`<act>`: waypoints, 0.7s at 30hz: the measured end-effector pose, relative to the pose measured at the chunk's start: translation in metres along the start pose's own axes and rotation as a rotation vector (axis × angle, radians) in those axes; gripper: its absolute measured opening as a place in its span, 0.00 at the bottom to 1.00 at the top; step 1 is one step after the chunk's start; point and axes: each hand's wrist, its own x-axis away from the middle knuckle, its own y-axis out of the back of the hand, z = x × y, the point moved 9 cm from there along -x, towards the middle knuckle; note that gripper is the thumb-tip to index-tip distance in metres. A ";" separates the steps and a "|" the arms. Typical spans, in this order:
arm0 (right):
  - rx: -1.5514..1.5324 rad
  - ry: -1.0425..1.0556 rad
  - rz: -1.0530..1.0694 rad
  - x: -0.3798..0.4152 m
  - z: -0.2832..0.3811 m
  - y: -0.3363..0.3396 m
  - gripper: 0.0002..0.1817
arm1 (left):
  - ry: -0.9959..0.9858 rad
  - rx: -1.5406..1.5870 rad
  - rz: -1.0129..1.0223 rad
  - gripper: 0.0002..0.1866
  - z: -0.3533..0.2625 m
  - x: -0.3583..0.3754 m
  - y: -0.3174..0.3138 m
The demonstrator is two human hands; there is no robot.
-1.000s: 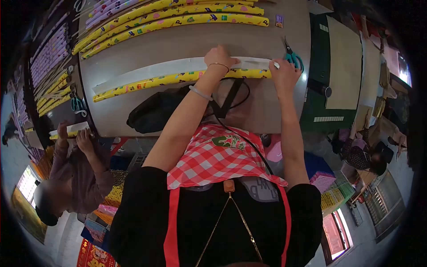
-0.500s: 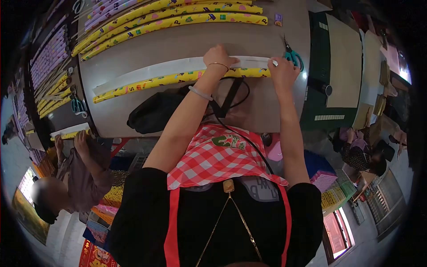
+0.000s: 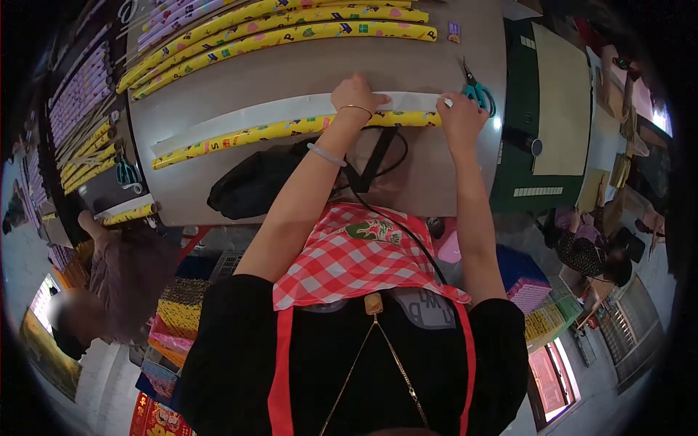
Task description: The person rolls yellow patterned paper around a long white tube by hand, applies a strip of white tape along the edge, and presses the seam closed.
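A partly rolled sheet of yellow patterned wrapping paper [image 3: 269, 131] lies across the table in front of me, its white underside [image 3: 240, 118] showing along the far edge. My left hand [image 3: 354, 94] rests on that white strip, thumb stretched to the right and the other fingers partly hidden. At the roll's right end, my right hand [image 3: 463, 114] is closed, pinching the paper's edge, with a small white bit at its fingertips. Teal-handled scissors [image 3: 478, 93] lie just beyond the right hand. A black bag-like bundle [image 3: 254, 182] sits nearer to me.
Several finished yellow rolls [image 3: 327, 33] and purple rolls [image 3: 174, 18] lie at the back. A small purple packet [image 3: 454, 32] is beside them. A green cutting mat [image 3: 520, 123] lies on the right. A co-worker [image 3: 131, 276] is at the left table, by another yellow roll [image 3: 131, 214].
My two hands and the wrapping paper have barely moved. The co-worker on the left has shifted an arm, and their yellow roll now shows more fully.
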 end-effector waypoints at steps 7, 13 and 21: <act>-0.018 0.001 -0.005 -0.003 0.000 0.000 0.09 | -0.019 0.021 0.026 0.28 0.005 -0.012 -0.008; -0.032 -0.010 0.027 -0.004 0.001 -0.002 0.09 | 0.017 -0.016 0.102 0.27 0.006 -0.014 -0.003; 0.004 -0.059 0.097 -0.010 -0.002 -0.008 0.09 | 0.084 0.024 0.225 0.28 0.015 -0.023 -0.017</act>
